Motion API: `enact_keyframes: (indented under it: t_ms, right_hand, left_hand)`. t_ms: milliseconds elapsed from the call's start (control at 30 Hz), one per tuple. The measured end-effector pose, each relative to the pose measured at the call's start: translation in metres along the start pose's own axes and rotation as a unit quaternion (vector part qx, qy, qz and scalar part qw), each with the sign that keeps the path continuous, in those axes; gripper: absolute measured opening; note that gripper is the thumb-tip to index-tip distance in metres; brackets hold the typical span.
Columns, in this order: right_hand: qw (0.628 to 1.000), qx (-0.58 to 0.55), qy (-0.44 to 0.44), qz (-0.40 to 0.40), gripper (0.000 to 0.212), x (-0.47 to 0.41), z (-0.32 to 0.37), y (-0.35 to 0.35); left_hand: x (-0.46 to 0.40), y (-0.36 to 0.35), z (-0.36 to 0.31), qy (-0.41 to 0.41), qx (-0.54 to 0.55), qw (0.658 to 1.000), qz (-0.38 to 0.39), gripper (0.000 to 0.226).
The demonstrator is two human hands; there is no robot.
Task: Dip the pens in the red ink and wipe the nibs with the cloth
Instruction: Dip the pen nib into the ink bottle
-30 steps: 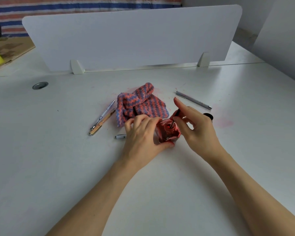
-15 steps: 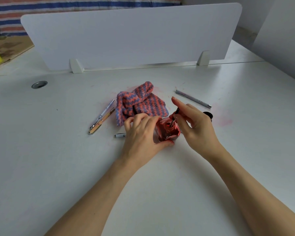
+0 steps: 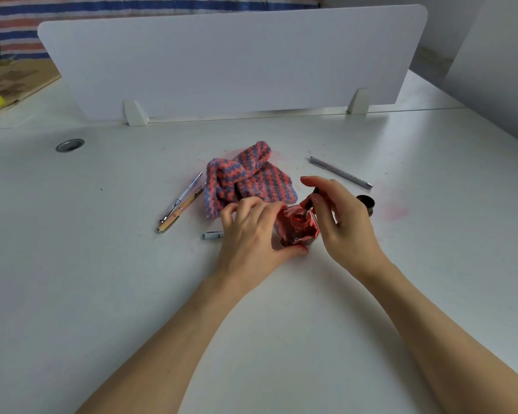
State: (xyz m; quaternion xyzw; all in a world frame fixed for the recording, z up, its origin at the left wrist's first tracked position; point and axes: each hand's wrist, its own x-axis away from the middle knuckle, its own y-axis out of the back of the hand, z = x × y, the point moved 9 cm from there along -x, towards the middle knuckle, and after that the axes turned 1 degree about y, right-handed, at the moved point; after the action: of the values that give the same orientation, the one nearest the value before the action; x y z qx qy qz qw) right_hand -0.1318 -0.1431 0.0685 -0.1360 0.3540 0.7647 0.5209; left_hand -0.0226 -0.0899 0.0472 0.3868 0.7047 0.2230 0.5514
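A square glass bottle of red ink [image 3: 296, 230] stands open on the white desk. My left hand [image 3: 248, 234] grips its left side, thumb at the front. My right hand [image 3: 341, 222] pinches a dark pen [image 3: 310, 201], held nearly upright, with its nib down inside the bottle's mouth. Just behind the bottle lies the crumpled red-and-blue striped cloth [image 3: 245, 180]. A silver pen [image 3: 340, 172] lies to the right of the cloth. Two more pens [image 3: 181, 203], one silver and one tan, lie side by side to its left.
A white pen cap [image 3: 212, 235] lies left of my left hand. The bottle's dark lid [image 3: 367, 203] sits behind my right hand. Faint red stains [image 3: 396, 212] mark the desk [image 3: 102, 264]. A white divider panel [image 3: 231, 61] stands across the back, and a cable hole [image 3: 70, 144] is at far left.
My right hand has lowered the dark pen so its nib sits deeper in the bottle's mouth. My left hand keeps its grip on the bottle.
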Motion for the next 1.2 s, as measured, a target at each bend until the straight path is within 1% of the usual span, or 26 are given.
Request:
enact_keyframes:
  t_ms: [567, 800, 900, 1033, 1200]
  right_hand:
    - [0.999, 0.002, -0.02, -0.026, 0.029, -0.001, -0.005, 0.0]
    - [0.999, -0.006, 0.018, -0.035, 0.029, -0.002, 0.003, 0.003]
    - [0.997, -0.028, 0.028, -0.063, 0.028, -0.002, 0.009, 0.008]
    - [0.993, -0.029, 0.047, -0.106, 0.025, -0.006, 0.016, 0.018]
    - [0.99, -0.034, 0.027, -0.137, 0.026, -0.016, 0.014, 0.02]
  left_hand:
    - [0.001, -0.001, -0.003, -0.008, -0.001, 1.0, 0.009, 0.071]
    - [0.0, -0.001, -0.001, 0.001, 0.002, 1.0, 0.01, 0.07]
    - [0.0, -0.001, 0.001, 0.006, 0.005, 1.0, 0.009, 0.069]
    - [0.0, -0.003, 0.004, 0.022, 0.007, 1.0, 0.017, 0.066]
    - [0.002, -0.002, 0.008, 0.023, -0.007, 0.999, 0.023, 0.067]
